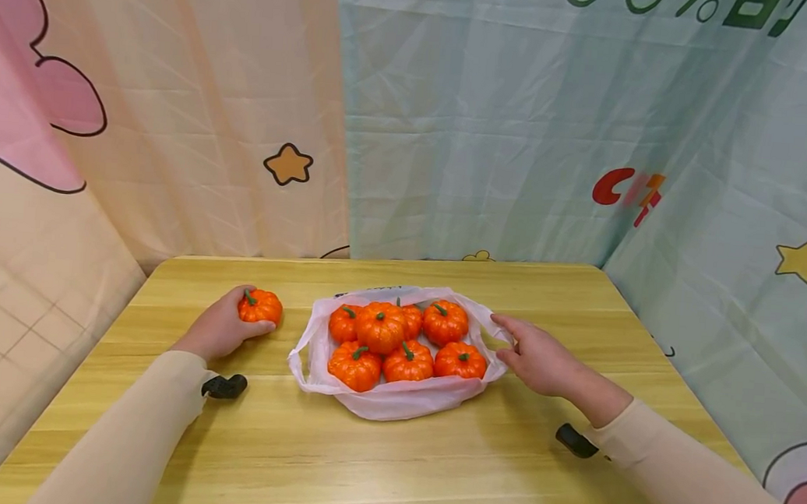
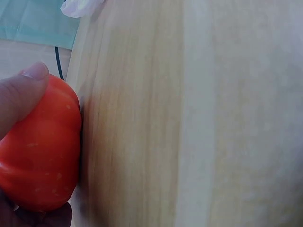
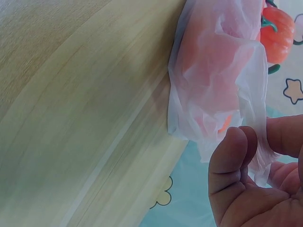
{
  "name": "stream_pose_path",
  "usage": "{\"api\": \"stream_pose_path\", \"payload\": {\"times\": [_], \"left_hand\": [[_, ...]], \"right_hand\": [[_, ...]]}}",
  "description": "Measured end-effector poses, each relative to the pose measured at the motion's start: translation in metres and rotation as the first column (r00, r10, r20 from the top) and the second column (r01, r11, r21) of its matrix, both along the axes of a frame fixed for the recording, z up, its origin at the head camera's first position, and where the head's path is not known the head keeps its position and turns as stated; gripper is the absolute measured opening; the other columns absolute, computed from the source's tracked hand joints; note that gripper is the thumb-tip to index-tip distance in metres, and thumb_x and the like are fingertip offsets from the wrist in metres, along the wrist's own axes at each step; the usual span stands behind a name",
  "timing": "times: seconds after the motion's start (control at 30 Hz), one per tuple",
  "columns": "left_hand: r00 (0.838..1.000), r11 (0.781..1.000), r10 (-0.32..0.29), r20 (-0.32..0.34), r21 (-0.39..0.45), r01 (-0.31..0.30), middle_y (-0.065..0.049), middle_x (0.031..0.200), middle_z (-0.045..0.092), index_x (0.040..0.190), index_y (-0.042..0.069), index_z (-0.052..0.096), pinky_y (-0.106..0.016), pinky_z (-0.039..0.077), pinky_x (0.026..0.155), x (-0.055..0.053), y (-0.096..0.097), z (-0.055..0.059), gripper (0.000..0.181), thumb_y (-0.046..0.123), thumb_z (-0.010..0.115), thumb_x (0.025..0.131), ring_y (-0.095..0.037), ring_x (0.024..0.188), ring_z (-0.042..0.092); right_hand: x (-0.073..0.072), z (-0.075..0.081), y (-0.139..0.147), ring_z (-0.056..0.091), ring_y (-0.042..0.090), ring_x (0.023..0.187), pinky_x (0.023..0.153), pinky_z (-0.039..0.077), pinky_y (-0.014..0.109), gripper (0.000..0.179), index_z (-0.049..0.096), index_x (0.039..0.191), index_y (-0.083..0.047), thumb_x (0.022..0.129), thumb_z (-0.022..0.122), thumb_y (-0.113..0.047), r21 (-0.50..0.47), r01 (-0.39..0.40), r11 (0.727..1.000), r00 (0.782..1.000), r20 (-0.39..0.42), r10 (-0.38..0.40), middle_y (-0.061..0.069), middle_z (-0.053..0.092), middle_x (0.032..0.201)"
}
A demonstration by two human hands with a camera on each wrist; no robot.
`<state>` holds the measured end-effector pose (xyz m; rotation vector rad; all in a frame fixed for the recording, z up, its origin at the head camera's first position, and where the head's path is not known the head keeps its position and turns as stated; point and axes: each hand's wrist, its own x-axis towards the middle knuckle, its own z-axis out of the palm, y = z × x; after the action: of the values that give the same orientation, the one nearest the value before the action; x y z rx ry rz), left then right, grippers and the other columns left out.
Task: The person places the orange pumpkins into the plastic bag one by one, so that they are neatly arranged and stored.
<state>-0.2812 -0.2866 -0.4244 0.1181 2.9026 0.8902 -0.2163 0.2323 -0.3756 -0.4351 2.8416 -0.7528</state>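
Observation:
On the left part of the table, my left hand [image 1: 224,325] grips a small orange pumpkin [image 1: 262,307] with a green stem. In the left wrist view that pumpkin [image 2: 40,146] sits between thumb and fingers, low against the tabletop. A translucent white plastic bag [image 1: 392,409] lies opened wide mid-table, with several similar pumpkins [image 1: 381,328] inside. My right hand [image 1: 544,357] pinches the bag's right handle. The right wrist view shows the bag's thin film [image 3: 255,90] running between the thumb and fingers of the right hand [image 3: 255,184].
The wooden table [image 1: 388,477] ends at a printed fabric curtain [image 1: 454,131] behind, with more fabric on both sides. A black strap end [image 1: 225,386] juts from the left wrist, and another black piece [image 1: 576,441] from the right.

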Motion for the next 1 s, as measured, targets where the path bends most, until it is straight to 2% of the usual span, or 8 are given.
{"api": "stream_pose_path", "payload": {"times": [0.3,0.7,0.87,1.0], "left_hand": [[1.000,1.000,0.001,0.001,0.009,-0.001,-0.036,0.153,0.044,0.160,-0.004,0.027,-0.067,0.038,0.115,0.001,0.002,0.001,0.098,0.050,0.075,0.094,-0.052,0.131,0.049],[1.000,1.000,-0.018,-0.011,-0.012,0.018,-0.036,0.152,0.045,0.159,-0.006,0.029,-0.067,0.040,0.112,0.001,0.000,0.004,0.099,0.052,0.075,0.094,-0.051,0.129,0.051],[1.000,1.000,-0.010,-0.010,-0.005,0.010,-0.034,0.152,0.046,0.160,-0.005,0.029,-0.066,0.040,0.113,0.000,-0.004,0.007,0.101,0.056,0.074,0.093,-0.050,0.129,0.050],[1.000,1.000,0.014,-0.016,0.021,-0.014,-0.034,0.153,0.044,0.162,-0.003,0.026,-0.067,0.040,0.113,-0.001,-0.008,0.014,0.105,0.059,0.073,0.093,-0.049,0.130,0.049]], "right_hand": [[0.001,0.002,0.000,0.054,0.020,0.079,0.069,0.050,0.031,0.063,0.037,0.160,0.001,0.104,0.063,-0.013,0.002,0.007,1.000,1.000,0.005,-0.007,0.027,0.054,0.149],[0.001,0.001,0.000,0.058,0.024,0.093,0.087,0.056,0.041,0.063,0.039,0.160,0.001,0.104,0.063,-0.014,0.020,0.009,1.000,1.000,-0.017,-0.009,0.028,0.051,0.155],[0.000,0.001,0.000,0.057,0.022,0.089,0.083,0.055,0.038,0.063,0.038,0.160,0.000,0.104,0.063,-0.013,0.020,0.016,1.000,1.000,-0.008,-0.016,0.027,0.051,0.154],[-0.001,0.001,0.000,0.056,0.020,0.083,0.076,0.053,0.034,0.063,0.037,0.161,0.001,0.104,0.062,-0.013,0.010,0.017,1.000,1.000,0.001,-0.017,0.027,0.051,0.153]]}}
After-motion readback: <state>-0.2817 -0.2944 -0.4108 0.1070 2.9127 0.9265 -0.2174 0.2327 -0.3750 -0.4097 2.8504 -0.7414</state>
